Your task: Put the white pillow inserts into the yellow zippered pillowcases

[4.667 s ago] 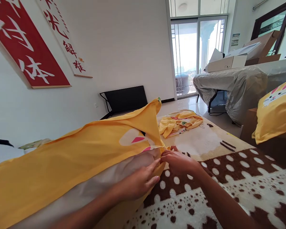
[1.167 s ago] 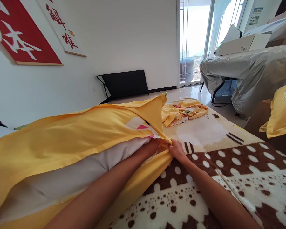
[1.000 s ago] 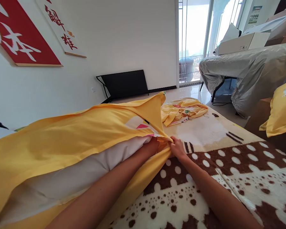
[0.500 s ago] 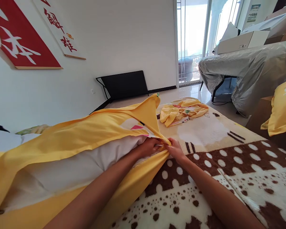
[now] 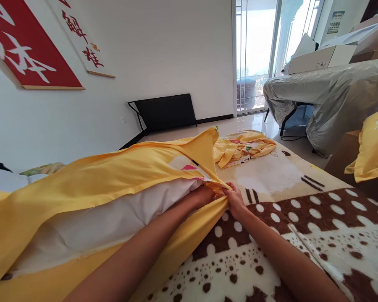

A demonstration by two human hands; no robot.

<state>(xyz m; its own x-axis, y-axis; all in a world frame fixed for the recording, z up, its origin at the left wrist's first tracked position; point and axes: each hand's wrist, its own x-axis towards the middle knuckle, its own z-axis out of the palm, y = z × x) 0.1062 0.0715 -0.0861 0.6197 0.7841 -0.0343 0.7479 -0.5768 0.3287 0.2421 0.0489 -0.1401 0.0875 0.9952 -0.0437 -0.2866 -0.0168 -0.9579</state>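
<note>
The cover point(image 5: 113, 176) is yellow, printed pink and white, its filling point(image 5: 107, 220) plain white; the blanket point(image 5: 302, 209) goes cream, white-dotted brown, brown-spotted white.

Left of the glass door point(image 5: 256, 50) stood a black panel point(image 5: 166, 112); to its right, a plastic-draped table point(image 5: 327, 88) bore boxes point(image 5: 311, 61).

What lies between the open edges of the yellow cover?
Head view: white padding, the partly hidden left hand and its forearm, and a small dark patch lower left.
</note>
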